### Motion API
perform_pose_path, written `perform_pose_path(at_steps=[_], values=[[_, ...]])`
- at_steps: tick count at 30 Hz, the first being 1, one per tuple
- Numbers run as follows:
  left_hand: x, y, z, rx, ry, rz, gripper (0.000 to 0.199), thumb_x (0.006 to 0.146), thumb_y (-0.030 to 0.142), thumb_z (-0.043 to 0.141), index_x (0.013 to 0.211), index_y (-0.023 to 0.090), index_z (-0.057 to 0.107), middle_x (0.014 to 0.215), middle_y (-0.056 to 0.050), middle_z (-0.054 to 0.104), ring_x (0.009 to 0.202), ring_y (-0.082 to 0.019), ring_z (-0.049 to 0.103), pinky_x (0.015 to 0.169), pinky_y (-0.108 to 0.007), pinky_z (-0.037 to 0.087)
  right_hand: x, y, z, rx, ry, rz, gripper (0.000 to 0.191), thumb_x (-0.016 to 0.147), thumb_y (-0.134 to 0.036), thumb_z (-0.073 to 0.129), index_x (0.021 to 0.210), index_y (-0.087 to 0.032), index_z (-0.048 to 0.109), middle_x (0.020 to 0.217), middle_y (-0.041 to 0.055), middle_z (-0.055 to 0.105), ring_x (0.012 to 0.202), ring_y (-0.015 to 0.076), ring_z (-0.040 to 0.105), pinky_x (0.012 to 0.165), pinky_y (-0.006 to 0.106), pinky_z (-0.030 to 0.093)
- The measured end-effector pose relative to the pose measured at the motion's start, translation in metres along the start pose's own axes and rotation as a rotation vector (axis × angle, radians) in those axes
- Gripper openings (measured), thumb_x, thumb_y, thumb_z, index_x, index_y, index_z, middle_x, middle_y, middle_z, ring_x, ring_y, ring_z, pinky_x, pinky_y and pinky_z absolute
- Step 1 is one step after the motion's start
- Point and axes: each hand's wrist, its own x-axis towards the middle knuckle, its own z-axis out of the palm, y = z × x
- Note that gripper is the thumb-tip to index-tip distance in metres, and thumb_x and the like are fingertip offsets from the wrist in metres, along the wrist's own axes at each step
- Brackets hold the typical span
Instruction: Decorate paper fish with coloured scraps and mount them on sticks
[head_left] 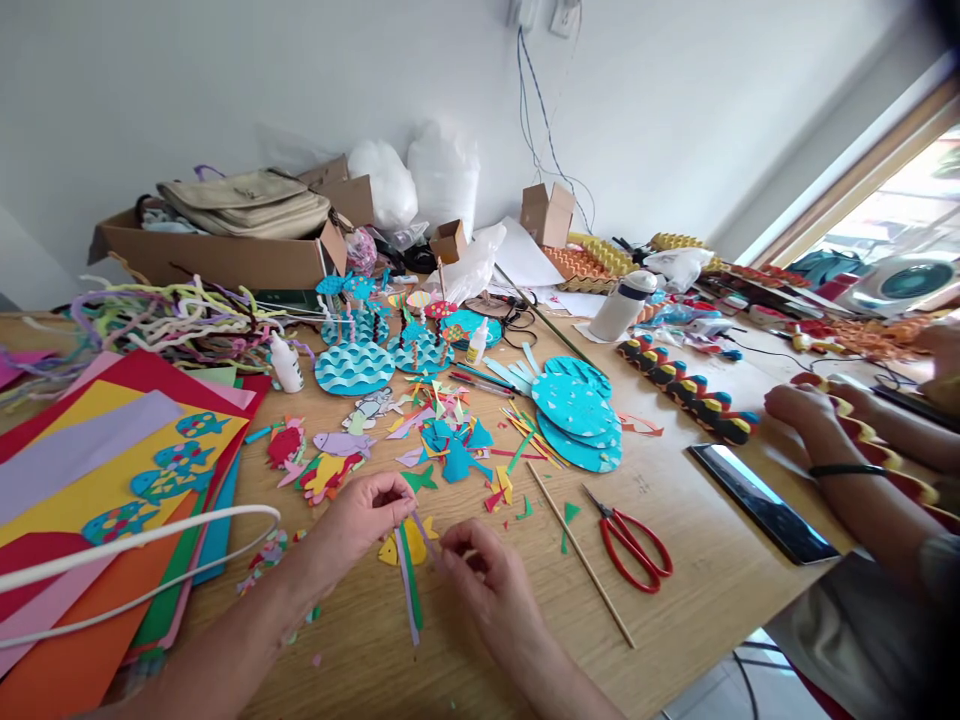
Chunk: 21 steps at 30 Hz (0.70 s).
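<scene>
My left hand (381,508) pinches one end of a narrow purple paper strip (425,532) above the table. Its other end reaches the fingertips of my right hand (484,570), which are curled closed around it. Beneath the strip lie a yellow paper fish (388,551) and a second yellow cutout, partly covered. A green strip (414,590) and a paler lilac strip (407,600) hang or lie across them; I cannot tell which. A green fish cutout (421,479) is just beyond my left fingers. Red-handled scissors (636,545) and a thin wooden stick (581,555) rest to the right.
Coloured paper sheets (82,430) are stacked left, with a white cable (225,512) over them. Blue discs (574,410), paper scraps (454,440) and glue bottles (286,362) stand or lie beyond. A tablet (761,503) lies right, near another person's hands (802,410) holding a wavy strip.
</scene>
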Motion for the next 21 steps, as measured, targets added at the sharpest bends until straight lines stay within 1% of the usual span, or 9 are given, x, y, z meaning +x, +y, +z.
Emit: perform_pose_path(at_steps=[2, 3, 5, 7, 9, 13, 17, 19, 21], values=[[-0.008, 0.009, 0.001, -0.075, -0.04, -0.003, 0.021, 0.064, 0.037, 0.059, 0.062, 0.017, 0.055, 0.051, 0.005, 0.045, 0.046, -0.008, 0.037, 0.043, -0.019, 0.03, 0.005, -0.006, -0.004, 0.129, -0.012, 0.026, 0.019, 0.078, -0.032, 0.051, 0.078, -0.016, 0.061, 0.076, 0.0038, 0.061, 0.07, 0.0141, 0.053, 0.062, 0.023, 0.04], [-0.011, 0.014, 0.002, -0.102, -0.064, 0.008, 0.02, 0.066, 0.036, 0.059, 0.062, 0.016, 0.057, 0.052, 0.005, 0.046, 0.048, -0.008, 0.038, 0.045, -0.019, 0.03, 0.007, -0.01, -0.006, 0.225, -0.052, 0.046, 0.023, 0.08, -0.036, 0.049, 0.081, -0.016, 0.062, 0.079, 0.0043, 0.061, 0.074, 0.0145, 0.054, 0.066, 0.024, 0.041], [-0.018, 0.022, 0.001, -0.127, -0.1, 0.05, 0.018, 0.068, 0.034, 0.06, 0.063, 0.016, 0.059, 0.054, 0.004, 0.047, 0.05, -0.009, 0.038, 0.048, -0.02, 0.03, 0.01, -0.016, -0.008, 0.443, -0.213, 0.134, 0.031, 0.082, -0.04, 0.046, 0.082, -0.015, 0.063, 0.074, 0.0042, 0.061, 0.072, 0.0137, 0.056, 0.07, 0.025, 0.041], [-0.021, 0.025, 0.0, -0.136, -0.12, 0.097, 0.016, 0.068, 0.032, 0.061, 0.062, 0.017, 0.06, 0.055, 0.004, 0.048, 0.053, -0.01, 0.039, 0.05, -0.021, 0.031, 0.012, -0.021, -0.009, 0.631, -0.381, 0.254, 0.033, 0.081, -0.041, 0.049, 0.077, -0.012, 0.064, 0.063, 0.0028, 0.059, 0.061, 0.0108, 0.055, 0.063, 0.023, 0.041], [-0.022, 0.024, -0.001, -0.137, -0.126, 0.124, 0.015, 0.068, 0.031, 0.062, 0.062, 0.017, 0.061, 0.057, 0.003, 0.05, 0.056, -0.011, 0.041, 0.053, -0.022, 0.032, 0.012, -0.023, -0.008, 0.754, -0.468, 0.357, 0.029, 0.076, -0.039, 0.057, 0.071, -0.011, 0.063, 0.056, 0.0006, 0.056, 0.051, 0.0077, 0.052, 0.056, 0.02, 0.038], [-0.023, 0.017, -0.003, -0.19, -0.145, 0.081, 0.016, 0.068, 0.034, 0.064, 0.069, 0.018, 0.062, 0.063, 0.002, 0.052, 0.062, -0.012, 0.045, 0.058, -0.023, 0.035, 0.013, -0.022, -0.004, 0.827, -0.447, 0.427, 0.025, 0.068, -0.036, 0.066, 0.066, -0.012, 0.059, 0.053, -0.0017, 0.055, 0.045, 0.0059, 0.049, 0.049, 0.018, 0.036], [-0.026, 0.012, -0.004, -0.294, -0.128, 0.05, 0.037, 0.072, 0.05, 0.056, 0.092, 0.019, 0.058, 0.073, 0.0, 0.052, 0.063, -0.013, 0.046, 0.058, -0.024, 0.038, 0.015, -0.024, 0.001, 0.63, -0.299, 0.355, 0.033, 0.063, -0.043, 0.068, 0.059, -0.013, 0.055, 0.049, -0.0014, 0.057, 0.044, 0.0066, 0.048, 0.049, 0.019, 0.037], [-0.025, 0.01, -0.003, -0.239, -0.129, 0.052, 0.039, 0.072, 0.052, 0.054, 0.09, 0.018, 0.057, 0.07, 0.0, 0.051, 0.061, -0.012, 0.045, 0.056, -0.024, 0.037, 0.016, -0.025, 0.004, 0.56, -0.253, 0.333, 0.036, 0.061, -0.046, 0.067, 0.058, -0.013, 0.055, 0.048, -0.0016, 0.057, 0.043, 0.0066, 0.048, 0.049, 0.019, 0.037], [-0.023, 0.008, -0.001, -0.14, -0.098, 0.068, 0.03, 0.07, 0.046, 0.058, 0.078, 0.018, 0.057, 0.062, 0.003, 0.049, 0.057, -0.011, 0.043, 0.053, -0.022, 0.035, 0.017, -0.026, 0.006, 0.532, -0.239, 0.325, 0.036, 0.062, -0.048, 0.066, 0.059, -0.014, 0.055, 0.048, -0.0017, 0.058, 0.043, 0.0068, 0.048, 0.049, 0.019, 0.037]])
